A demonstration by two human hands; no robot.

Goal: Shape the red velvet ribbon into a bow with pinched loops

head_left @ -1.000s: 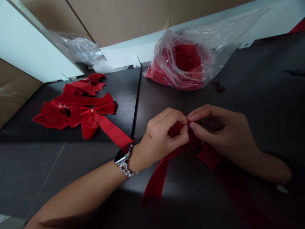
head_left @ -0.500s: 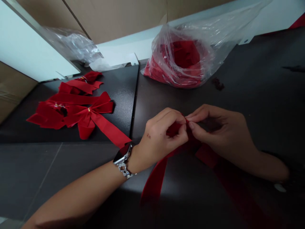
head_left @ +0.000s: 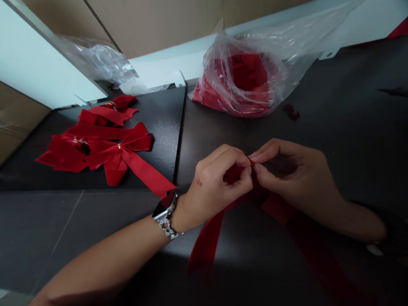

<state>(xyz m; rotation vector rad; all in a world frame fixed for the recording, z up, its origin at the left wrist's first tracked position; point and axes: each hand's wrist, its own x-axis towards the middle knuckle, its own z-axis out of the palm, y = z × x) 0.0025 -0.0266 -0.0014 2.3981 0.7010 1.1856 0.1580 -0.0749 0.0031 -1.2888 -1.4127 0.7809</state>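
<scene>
My left hand (head_left: 219,180), with a watch (head_left: 165,206) on its wrist, pinches a red ribbon (head_left: 208,242) between thumb and fingers. My right hand (head_left: 293,178) pinches the same ribbon, its fingertips close against those of the left. The gathered middle of the ribbon is mostly hidden by my fingers. One tail hangs down below my left hand, and another runs into shadow at the lower right. Left of my hands lies a finished-looking red bow (head_left: 119,146) with a gold tie at its centre; its long tail reaches my watch.
More red bows (head_left: 65,153) are piled on the dark table (head_left: 165,112) at the left. A clear plastic bag (head_left: 245,91) with red ribbon inside stands at the back. Small dark bits (head_left: 291,111) lie beside it. White panels (head_left: 44,51) and cardboard (head_left: 165,25) close off the back.
Both hands stay almost in place, still pinching the ribbon, with only a very slight shift of the fingers. The bows and the bag have not moved.
</scene>
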